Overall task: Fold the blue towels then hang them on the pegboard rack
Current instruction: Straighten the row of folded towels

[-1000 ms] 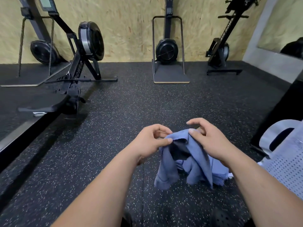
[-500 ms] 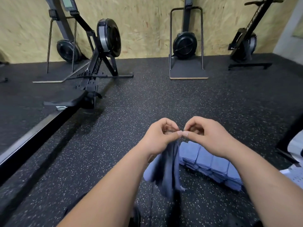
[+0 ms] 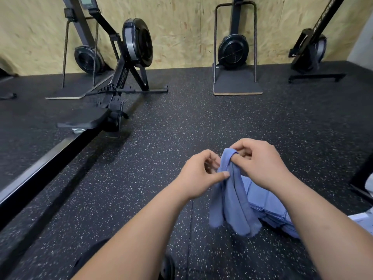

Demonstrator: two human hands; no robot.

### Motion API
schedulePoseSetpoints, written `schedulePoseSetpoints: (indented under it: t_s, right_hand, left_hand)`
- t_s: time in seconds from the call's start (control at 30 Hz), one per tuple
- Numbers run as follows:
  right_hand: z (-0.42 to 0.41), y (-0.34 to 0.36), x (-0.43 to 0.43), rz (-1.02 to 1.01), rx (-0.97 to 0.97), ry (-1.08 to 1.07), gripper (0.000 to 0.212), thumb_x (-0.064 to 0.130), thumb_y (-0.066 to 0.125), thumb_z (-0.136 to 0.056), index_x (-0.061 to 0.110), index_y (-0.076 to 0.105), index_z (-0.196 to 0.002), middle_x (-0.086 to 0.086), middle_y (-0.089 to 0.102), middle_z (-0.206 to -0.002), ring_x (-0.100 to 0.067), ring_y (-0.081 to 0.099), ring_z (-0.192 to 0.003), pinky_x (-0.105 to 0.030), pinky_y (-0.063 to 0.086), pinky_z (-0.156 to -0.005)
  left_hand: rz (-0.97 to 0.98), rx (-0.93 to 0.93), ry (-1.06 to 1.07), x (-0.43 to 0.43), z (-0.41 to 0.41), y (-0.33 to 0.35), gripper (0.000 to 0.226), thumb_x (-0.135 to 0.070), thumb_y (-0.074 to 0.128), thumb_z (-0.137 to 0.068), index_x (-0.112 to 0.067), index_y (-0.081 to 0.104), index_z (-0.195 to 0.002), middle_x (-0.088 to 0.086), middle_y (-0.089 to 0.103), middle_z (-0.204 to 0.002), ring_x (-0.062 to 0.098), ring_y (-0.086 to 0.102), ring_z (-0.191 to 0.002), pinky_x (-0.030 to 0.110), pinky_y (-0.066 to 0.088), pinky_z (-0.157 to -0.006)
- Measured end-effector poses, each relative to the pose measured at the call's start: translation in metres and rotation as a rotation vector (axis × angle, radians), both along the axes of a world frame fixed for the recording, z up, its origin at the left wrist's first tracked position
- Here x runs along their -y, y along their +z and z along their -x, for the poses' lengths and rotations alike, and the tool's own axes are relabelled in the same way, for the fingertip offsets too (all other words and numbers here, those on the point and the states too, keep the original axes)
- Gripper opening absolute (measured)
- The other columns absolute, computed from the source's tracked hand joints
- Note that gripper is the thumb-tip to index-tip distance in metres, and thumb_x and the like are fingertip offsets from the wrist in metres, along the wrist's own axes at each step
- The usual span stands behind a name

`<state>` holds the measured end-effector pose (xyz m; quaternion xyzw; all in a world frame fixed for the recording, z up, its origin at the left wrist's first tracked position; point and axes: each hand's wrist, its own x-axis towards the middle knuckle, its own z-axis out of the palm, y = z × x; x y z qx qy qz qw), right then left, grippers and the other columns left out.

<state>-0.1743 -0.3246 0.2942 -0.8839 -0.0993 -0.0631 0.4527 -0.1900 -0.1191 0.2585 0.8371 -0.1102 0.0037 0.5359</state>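
A blue towel hangs bunched in front of me above the speckled black floor. My right hand holds its top, the cloth looped over a finger. My left hand pinches the towel's left edge just below, thumb and fingers curled on it. Behind the hanging towel a stack of folded blue towels lies on the floor, partly hidden by my right forearm. The pegboard rack shows only as a white sliver at the right edge.
A rowing machine with its long rail runs along the left. Other upright machines stand against the wooden wall at the back. A dark frame stands at the right edge. Open rubber floor lies ahead of my hands.
The view has swung left, so the white rack has almost left the frame. My hands regripped the towel: the right now has it looped over a finger, and it hangs longer and narrower.
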Motion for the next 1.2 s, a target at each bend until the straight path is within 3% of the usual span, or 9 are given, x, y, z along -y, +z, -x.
schedulePoseSetpoints:
  t_s: [0.13,0.27,0.33,0.47,0.6,0.83,1.07,1.2]
  right_hand:
    - [-0.005,-0.001,-0.003,-0.019,-0.015,-0.048,0.007,0.030,0.077,-0.087,0.037,0.074,-0.089,0.009,0.074,-0.075,-0.012,0.062,-0.059,-0.048,0.064,-0.072]
    - [-0.011,0.002,0.007,0.074,-0.008,-0.104,0.008,0.030,0.078,-0.091,0.032,0.075,-0.084,0.016,0.072,-0.071,-0.004,0.061,-0.056,-0.029,0.052,-0.060]
    - [-0.015,0.003,0.015,0.183,-0.010,-0.115,0.010,0.033,0.079,-0.092,0.034,0.075,-0.082,0.016,0.071,-0.066,-0.004,0.061,-0.059,-0.028,0.045,-0.060]
    - [-0.019,0.004,0.024,0.276,-0.032,-0.142,0.015,0.035,0.072,-0.097,0.036,0.078,-0.083,0.010,0.071,-0.067,-0.012,0.066,-0.072,-0.029,0.049,-0.065]
    - [-0.023,0.004,0.033,0.288,-0.055,-0.198,0.022,0.032,0.068,-0.099,0.033,0.076,-0.079,0.008,0.067,-0.060,-0.013,0.062,-0.062,-0.029,0.039,-0.054]
    - [-0.032,-0.003,0.059,0.324,-0.120,-0.363,0.028,0.034,0.069,-0.099,0.024,0.075,-0.073,0.003,0.070,-0.065,-0.020,0.064,-0.070,-0.030,0.039,-0.057]
    - [-0.037,-0.010,0.063,0.389,-0.190,-0.370,0.035,0.042,0.071,-0.097,0.019,0.075,-0.072,0.001,0.070,-0.065,-0.022,0.065,-0.071,-0.029,0.043,-0.060]
    - [-0.036,-0.009,0.062,0.393,-0.201,-0.378,0.034,0.042,0.070,-0.098,0.019,0.075,-0.074,-0.001,0.071,-0.067,-0.022,0.065,-0.072,-0.030,0.043,-0.060]
  left_hand:
    - [-0.193,0.094,0.059,0.006,0.002,-0.005,0.012,-0.031,0.078,-0.091,-0.027,0.068,-0.091,-0.012,0.071,-0.084,0.005,0.065,-0.076,0.033,0.057,-0.080]
    - [-0.344,0.179,0.185,-0.002,-0.006,-0.002,0.013,-0.033,0.060,-0.098,-0.031,0.073,-0.098,-0.015,0.073,-0.087,0.011,0.067,-0.082,0.036,0.057,-0.080]
    - [-0.409,0.200,0.241,-0.010,-0.012,0.002,0.012,-0.036,0.060,-0.098,-0.033,0.072,-0.099,-0.015,0.073,-0.087,0.016,0.067,-0.085,0.036,0.057,-0.080]
    - [-0.608,0.188,0.183,-0.026,-0.021,0.005,0.005,-0.036,0.067,-0.092,-0.032,0.069,-0.093,-0.012,0.073,-0.088,0.019,0.067,-0.089,0.038,0.057,-0.080]
    - [-0.787,0.112,0.125,-0.045,-0.027,0.005,0.010,-0.034,0.066,-0.093,-0.030,0.075,-0.097,-0.003,0.077,-0.097,0.027,0.064,-0.102,0.040,0.055,-0.088]
    - [-0.710,0.080,0.340,-0.083,-0.034,0.009,0.011,-0.043,0.074,-0.092,-0.035,0.068,-0.086,-0.007,0.072,-0.089,0.025,0.065,-0.095,0.039,0.055,-0.083]
    - [-0.697,0.080,0.521,-0.095,-0.031,0.013,0.003,-0.032,0.060,-0.103,-0.029,0.061,-0.102,-0.003,0.070,-0.104,0.028,0.062,-0.099,0.039,0.050,-0.078]
    - [-0.731,0.062,0.584,-0.102,-0.029,0.011,0.014,-0.039,0.058,-0.105,-0.027,0.063,-0.102,0.000,0.070,-0.103,0.028,0.062,-0.099,0.039,0.050,-0.079]
